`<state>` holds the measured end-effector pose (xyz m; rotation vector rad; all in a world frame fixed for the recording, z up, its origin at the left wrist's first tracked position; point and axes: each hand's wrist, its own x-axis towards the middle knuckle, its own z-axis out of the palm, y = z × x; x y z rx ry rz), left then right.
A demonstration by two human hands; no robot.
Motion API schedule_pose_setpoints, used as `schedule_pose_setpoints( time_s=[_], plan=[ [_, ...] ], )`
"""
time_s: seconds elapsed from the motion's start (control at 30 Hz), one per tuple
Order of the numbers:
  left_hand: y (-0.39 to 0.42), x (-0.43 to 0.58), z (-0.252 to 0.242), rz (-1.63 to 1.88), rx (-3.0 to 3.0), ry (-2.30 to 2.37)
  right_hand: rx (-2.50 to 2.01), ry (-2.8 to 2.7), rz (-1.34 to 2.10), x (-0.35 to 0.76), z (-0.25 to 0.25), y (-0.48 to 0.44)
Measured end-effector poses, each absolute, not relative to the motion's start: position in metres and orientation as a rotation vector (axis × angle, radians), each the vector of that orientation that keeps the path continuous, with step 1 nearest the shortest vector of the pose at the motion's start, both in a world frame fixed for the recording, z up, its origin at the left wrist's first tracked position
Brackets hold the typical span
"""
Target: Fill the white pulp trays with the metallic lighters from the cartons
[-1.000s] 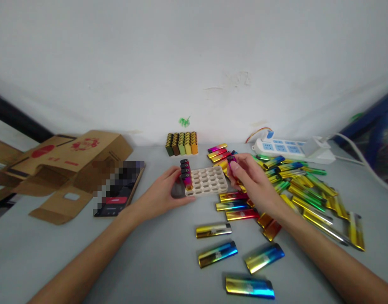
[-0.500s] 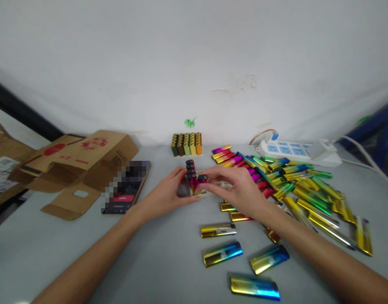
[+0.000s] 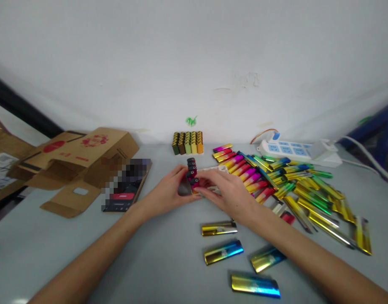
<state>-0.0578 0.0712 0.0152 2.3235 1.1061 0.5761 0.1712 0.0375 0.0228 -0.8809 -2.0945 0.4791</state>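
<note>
My left hand (image 3: 164,188) is curled around the left end of a small pale tray (image 3: 223,168), thumb at the near side and fingers behind. A short row of dark-topped lighters (image 3: 191,164) stands upright inside that end. With thumb and fingertips, my right hand (image 3: 230,192) pinches a pink-red lighter (image 3: 194,182) at the near end of the row. My right hand covers much of the tray. Just beyond it, pink, red and gold lighters (image 3: 244,171) lie side by side on the table.
A block of upright lighters (image 3: 187,143) stands by the wall. Loose lighters (image 3: 311,190) are heaped at right, with several blue-gold lighters (image 3: 224,252) nearer me. A power strip (image 3: 285,148) lies behind the heap. On the left are a phone (image 3: 126,190) and an open cardboard box (image 3: 108,141).
My right hand has moved slightly left and down, bringing its lighter against the near end of the row. My left hand stays at the tray.
</note>
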Motion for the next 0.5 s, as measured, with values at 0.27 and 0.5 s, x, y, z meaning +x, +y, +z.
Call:
schedule_pose_setpoints(
  time_s=[0.27,0.5],
  plan=[
    [0.072,-0.059,0.013,0.564,2.342,1.168,-0.887,-2.234,0.338,0.187,0.022,0.038],
    [0.071,-0.059,0.016,0.506,2.322,1.209,-1.12,-2.296,0.541,0.279,0.068,0.042]
  ],
)
